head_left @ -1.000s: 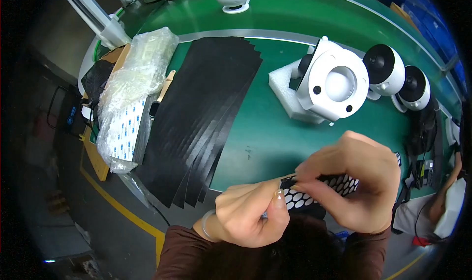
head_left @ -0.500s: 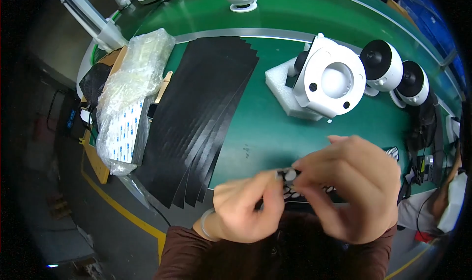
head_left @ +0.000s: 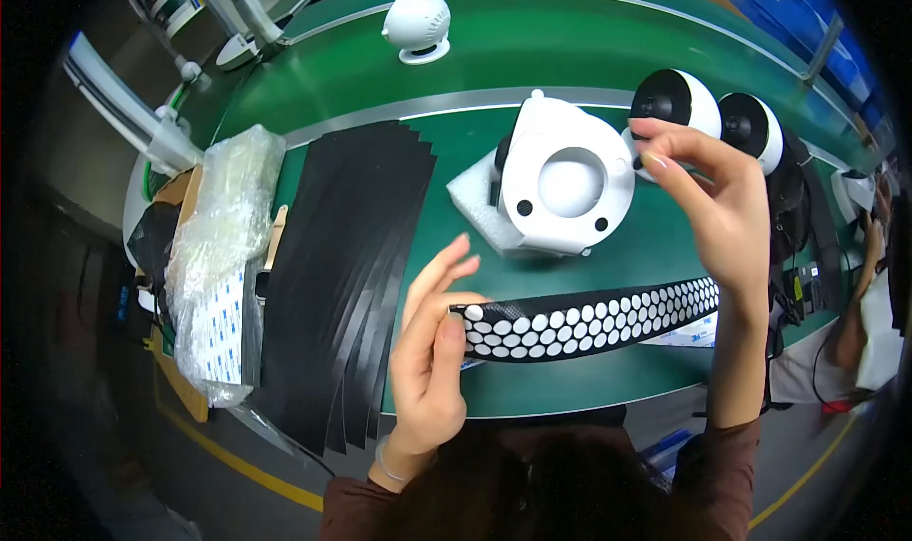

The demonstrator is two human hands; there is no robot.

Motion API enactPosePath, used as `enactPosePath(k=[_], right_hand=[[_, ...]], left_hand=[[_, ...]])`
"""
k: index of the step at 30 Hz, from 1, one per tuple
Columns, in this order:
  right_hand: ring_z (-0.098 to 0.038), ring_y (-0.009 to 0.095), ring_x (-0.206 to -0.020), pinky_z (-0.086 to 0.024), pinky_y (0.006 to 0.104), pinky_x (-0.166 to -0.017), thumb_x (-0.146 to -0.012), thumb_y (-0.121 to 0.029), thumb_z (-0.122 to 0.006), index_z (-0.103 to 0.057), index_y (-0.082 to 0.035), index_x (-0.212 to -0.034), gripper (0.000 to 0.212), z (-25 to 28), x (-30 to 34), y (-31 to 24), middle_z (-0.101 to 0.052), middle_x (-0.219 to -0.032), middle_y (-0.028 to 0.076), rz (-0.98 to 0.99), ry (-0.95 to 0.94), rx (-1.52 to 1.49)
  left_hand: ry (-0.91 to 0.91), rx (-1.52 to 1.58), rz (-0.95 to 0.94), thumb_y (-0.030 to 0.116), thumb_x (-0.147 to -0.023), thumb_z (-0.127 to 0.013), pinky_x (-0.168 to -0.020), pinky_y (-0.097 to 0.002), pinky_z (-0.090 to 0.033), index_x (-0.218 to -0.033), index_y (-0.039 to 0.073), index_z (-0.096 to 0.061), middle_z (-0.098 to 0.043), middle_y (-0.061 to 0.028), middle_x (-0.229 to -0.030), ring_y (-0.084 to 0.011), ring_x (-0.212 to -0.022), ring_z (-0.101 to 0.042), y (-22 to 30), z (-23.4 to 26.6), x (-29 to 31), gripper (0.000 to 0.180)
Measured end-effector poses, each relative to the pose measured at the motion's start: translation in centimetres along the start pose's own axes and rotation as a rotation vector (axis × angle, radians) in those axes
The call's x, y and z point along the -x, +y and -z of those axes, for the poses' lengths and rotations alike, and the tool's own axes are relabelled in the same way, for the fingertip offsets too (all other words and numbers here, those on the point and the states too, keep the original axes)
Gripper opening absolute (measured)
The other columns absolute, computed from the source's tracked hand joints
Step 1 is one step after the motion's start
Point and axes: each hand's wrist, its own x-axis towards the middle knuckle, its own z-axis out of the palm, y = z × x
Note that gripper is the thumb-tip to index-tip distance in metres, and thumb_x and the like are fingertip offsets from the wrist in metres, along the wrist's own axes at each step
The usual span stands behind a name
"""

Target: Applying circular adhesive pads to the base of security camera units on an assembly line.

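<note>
My left hand (head_left: pixel 427 360) pinches one end of a black strip (head_left: pixel 579 327) covered in rows of round white stickers. The strip stretches to the right behind my right forearm. My right hand (head_left: pixel 712 189) is raised, thumb and index finger pinching a small black pad (head_left: pixel 638 162). Beside those fingertips is the base of a white rounded device (head_left: pixel 537 227), with a large round recess and two black round pads on its face. That device rests on a white foam block (head_left: pixel 475 194).
Black sheets (head_left: pixel 342 256) lie fanned at the left, beside a bubble-wrapped bundle (head_left: pixel 228 199). Two white devices with black fronts (head_left: pixel 701 104) stand at the back right. Another white round device (head_left: pixel 418 23) sits on the far green surface. Another person's arm shows at the far right.
My hands have moved apart. The right one rose to the white device with a small black pad, while the left keeps the strip, now spread in view. The view has shifted too.
</note>
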Motion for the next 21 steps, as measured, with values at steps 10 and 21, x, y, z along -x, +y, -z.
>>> enactPosePath(k=[10,21], right_hand=[[-0.060,0.015,-0.081,-0.044,0.0241,-0.068,-0.075,-0.010,-0.060,-0.061,0.002,-0.078,0.012,-3.3,-2.7,-2.7,-0.065,-0.091,0.011,0.199,-0.171,0.199],[-0.056,0.011,-0.073,-0.043,0.0209,-0.066,-0.073,-0.004,-0.060,-0.059,0.003,-0.076,0.007,-4.0,-2.8,-2.6,-0.063,-0.085,0.009,0.209,-0.164,0.215]], left_hand=[[-0.104,0.083,-0.026,0.013,-0.090,-0.035,-0.101,-0.0436,-0.022,-0.094,-0.002,-0.056,-0.015,-0.0292,-0.139,-0.0387,-0.129,-0.021,0.4,-1.6,-0.8,0.026],[-0.167,0.175,-0.011,0.004,-0.086,-0.039,-0.100,-0.0447,-0.025,-0.094,-0.005,-0.057,-0.012,-0.0305,-0.139,-0.0422,-0.129,-0.018,0.4,-1.8,-1.2,0.022]])
